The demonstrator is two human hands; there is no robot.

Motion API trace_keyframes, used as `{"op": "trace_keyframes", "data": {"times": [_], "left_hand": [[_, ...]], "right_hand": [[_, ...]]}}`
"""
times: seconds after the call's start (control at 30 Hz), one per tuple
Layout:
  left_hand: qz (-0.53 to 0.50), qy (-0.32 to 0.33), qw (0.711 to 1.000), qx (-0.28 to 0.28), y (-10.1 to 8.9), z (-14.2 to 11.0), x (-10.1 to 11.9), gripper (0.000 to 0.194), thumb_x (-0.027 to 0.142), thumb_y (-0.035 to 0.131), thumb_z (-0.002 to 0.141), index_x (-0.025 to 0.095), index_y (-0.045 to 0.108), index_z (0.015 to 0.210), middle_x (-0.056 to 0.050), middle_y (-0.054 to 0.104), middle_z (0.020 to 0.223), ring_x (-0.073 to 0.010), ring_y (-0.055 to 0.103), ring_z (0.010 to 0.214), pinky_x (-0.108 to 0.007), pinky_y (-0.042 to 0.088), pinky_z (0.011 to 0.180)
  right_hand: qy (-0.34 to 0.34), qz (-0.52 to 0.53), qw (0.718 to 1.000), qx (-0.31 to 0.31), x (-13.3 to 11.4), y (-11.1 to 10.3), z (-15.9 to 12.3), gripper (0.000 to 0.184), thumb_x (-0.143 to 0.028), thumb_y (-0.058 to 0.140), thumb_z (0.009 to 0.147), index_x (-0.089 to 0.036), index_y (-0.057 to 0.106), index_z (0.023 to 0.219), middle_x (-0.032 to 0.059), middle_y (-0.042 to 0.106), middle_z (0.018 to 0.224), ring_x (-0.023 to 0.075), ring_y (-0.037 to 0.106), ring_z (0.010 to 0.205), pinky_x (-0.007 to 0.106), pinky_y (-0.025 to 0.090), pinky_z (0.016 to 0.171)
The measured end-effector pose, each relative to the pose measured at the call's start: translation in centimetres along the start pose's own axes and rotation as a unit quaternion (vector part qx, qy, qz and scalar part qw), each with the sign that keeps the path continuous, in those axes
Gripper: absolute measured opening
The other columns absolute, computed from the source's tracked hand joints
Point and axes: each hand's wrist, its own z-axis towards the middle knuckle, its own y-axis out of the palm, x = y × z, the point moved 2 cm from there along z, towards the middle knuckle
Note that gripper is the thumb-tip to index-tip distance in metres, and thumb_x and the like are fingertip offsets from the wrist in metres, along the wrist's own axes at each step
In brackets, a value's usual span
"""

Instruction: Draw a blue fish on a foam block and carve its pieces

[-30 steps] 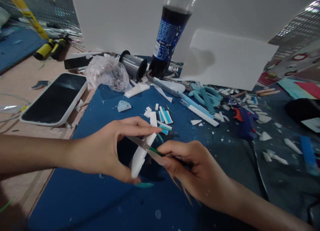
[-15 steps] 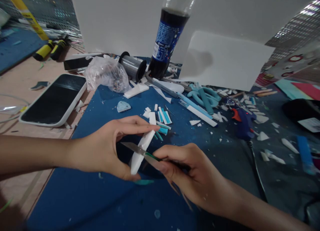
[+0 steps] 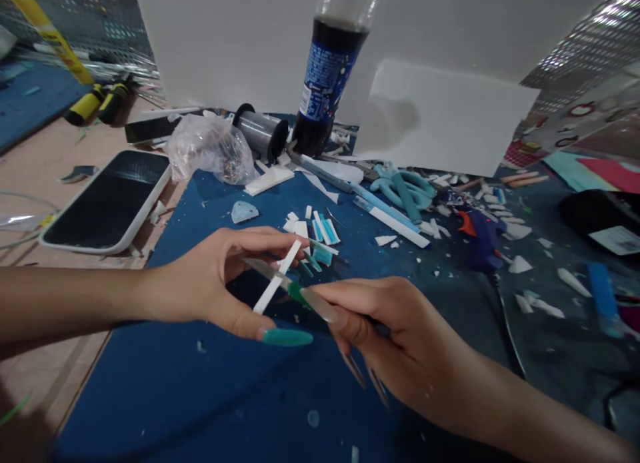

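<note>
My left hand [image 3: 210,276] is closed on a thin white strip [image 3: 270,292], which slants between its fingers and thumb. The thumb's long teal nail points right, below the strip. In my right hand [image 3: 400,336] is a small knife with a green handle [image 3: 296,292], pinched between thumb and fingers. Its blade reaches left across the middle of the strip and appears to touch it, with the tip inside the curve of my left hand. Just beyond the left fingertips lie cut white and blue pieces [image 3: 326,229]. My right palm is hidden.
On the blue mat [image 3: 200,396] are a glue gun [image 3: 481,239], teal-handled scissors [image 3: 407,189] and many white scraps. A dark drink bottle [image 3: 327,83], a wire spool [image 3: 260,131] and a plastic bag [image 3: 210,148] stand behind. A phone [image 3: 107,199] lies left.
The white strip has turned, now showing a narrower side. My left thumb has moved so its teal nail shows fully. The knife still crosses the strip, and the view has shifted slightly.
</note>
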Motion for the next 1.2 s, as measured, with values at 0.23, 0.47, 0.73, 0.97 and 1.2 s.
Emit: {"op": "trace_keyframes", "data": {"times": [0.23,0.47,0.73,0.97,1.2], "left_hand": [[0.066,0.006,0.998,0.005,0.1,-0.1,0.0,0.064,0.015,0.101,0.062,0.037,0.084,0.12,0.0,0.072,0.109,-0.02,0.069,0.103,-0.023,0.057,0.089],[0.031,0.016,0.999,0.04,-0.2,-0.2,-0.1,0.067,0.007,0.093,0.066,0.035,0.083,0.125,-0.002,0.073,0.113,-0.0208,0.071,0.099,-0.026,0.061,0.088],[0.036,0.009,0.999,0.019,0.1,-0.2,-0.3,0.059,0.022,0.101,0.065,0.035,0.084,0.12,-0.001,0.072,0.111,-0.0216,0.071,0.102,-0.026,0.059,0.088],[0.017,0.035,0.999,0.021,-0.7,-0.4,-1.1,0.061,0.015,0.093,0.074,0.034,0.079,0.13,-0.004,0.074,0.124,-0.0273,0.072,0.116,-0.034,0.06,0.098],[0.044,0.035,0.998,0.001,-0.3,0.1,-0.6,0.041,0.038,0.097,0.075,0.026,0.084,0.112,-0.005,0.071,0.108,-0.0245,0.067,0.103,-0.03,0.056,0.089]], "right_hand": [[-0.025,-0.001,0.999,0.021,0.1,0.9,0.2,0.041,-0.027,0.045,0.112,-0.022,0.044,0.071,-0.0046,0.047,0.06,0.0086,0.043,0.054,0.025,0.034,0.055],[-0.038,-0.005,0.999,0.022,-0.1,0.3,0.0,0.044,-0.03,0.045,0.113,-0.023,0.04,0.07,-0.0055,0.044,0.061,0.0076,0.039,0.052,0.023,0.032,0.052],[-0.054,0.017,0.998,0.033,-0.1,1.2,0.2,0.039,-0.023,0.047,0.111,-0.02,0.049,0.072,-0.0048,0.049,0.062,0.007,0.044,0.052,0.022,0.034,0.051],[-0.019,0.076,0.997,0.016,-0.1,0.9,-0.3,0.039,-0.033,0.048,0.113,-0.02,0.055,0.077,-0.0065,0.045,0.057,0.0061,0.045,0.046,0.019,0.032,0.044],[-0.018,0.106,0.994,0.026,-0.1,1.3,0.3,0.042,-0.03,0.051,0.111,-0.021,0.046,0.07,-0.0058,0.047,0.057,0.0053,0.045,0.044,0.017,0.032,0.042]]}}
